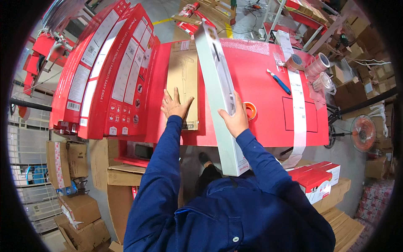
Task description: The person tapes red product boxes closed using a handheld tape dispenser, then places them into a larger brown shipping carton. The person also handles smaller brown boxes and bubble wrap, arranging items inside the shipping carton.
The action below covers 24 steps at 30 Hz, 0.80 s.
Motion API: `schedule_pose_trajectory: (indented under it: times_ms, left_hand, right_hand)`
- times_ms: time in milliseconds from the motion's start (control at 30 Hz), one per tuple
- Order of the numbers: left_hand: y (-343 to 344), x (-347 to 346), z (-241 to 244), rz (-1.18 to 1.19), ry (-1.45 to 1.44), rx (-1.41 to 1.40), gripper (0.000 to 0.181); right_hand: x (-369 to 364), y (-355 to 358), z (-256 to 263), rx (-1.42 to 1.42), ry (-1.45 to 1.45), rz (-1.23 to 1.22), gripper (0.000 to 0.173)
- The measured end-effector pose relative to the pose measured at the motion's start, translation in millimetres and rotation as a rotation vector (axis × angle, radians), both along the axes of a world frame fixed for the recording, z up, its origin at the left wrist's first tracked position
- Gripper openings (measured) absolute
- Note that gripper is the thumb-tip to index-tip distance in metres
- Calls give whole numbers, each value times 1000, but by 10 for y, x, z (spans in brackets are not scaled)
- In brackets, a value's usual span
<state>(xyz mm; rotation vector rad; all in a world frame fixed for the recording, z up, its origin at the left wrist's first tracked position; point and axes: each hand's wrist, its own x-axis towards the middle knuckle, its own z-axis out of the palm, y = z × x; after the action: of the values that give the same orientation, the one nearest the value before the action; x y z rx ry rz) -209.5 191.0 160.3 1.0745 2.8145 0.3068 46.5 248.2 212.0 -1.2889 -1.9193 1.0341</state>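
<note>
My right hand [235, 119] grips the edge of a long white cardboard box [214, 72], which is tilted and reaches past the near edge of the red tabletop [258, 78]. Spread flat, my left hand [175, 106] rests on a long brown cardboard box [187, 74] with a line drawing on its top. A roll of orange tape [250, 111] lies just right of my right hand. Farther right is a blue utility knife [279, 82], beside a strip of white labels [299, 107] that hangs over the near edge.
Large red printed boxes [126, 75] stand at the left of the table. Tape rolls [317, 64] sit at its far right corner. Red and white boxes [315, 179] are stacked at the near right. An orange fan [363, 133] stands beyond; open cartons [67, 163] lie at the left.
</note>
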Motion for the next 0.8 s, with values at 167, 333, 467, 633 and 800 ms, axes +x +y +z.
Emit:
schedule_pose_trajectory:
  times_ms: [167, 333, 467, 633, 800]
  left_hand:
    - [-427, 302, -93, -37, -39, 76, 102]
    - [-882, 618, -211, -106, -29, 71, 99]
    - [-997, 647, -222, -173, -50, 96, 95]
    - [-1068, 669, -249, -174, -13, 61, 96]
    - [-1015, 688, -295, -223, -48, 75, 96]
  right_hand:
    - [-355, -147, -212, -137, -253, -176, 81]
    - [-503, -63, -631, 186, -448, 151, 78]
    - [-105, -272, -1177, -94, 45, 45, 74]
    - [-77, -505, -1150, -114, -55, 77, 64]
    - [14, -416, -1328, -57, -6, 11, 63]
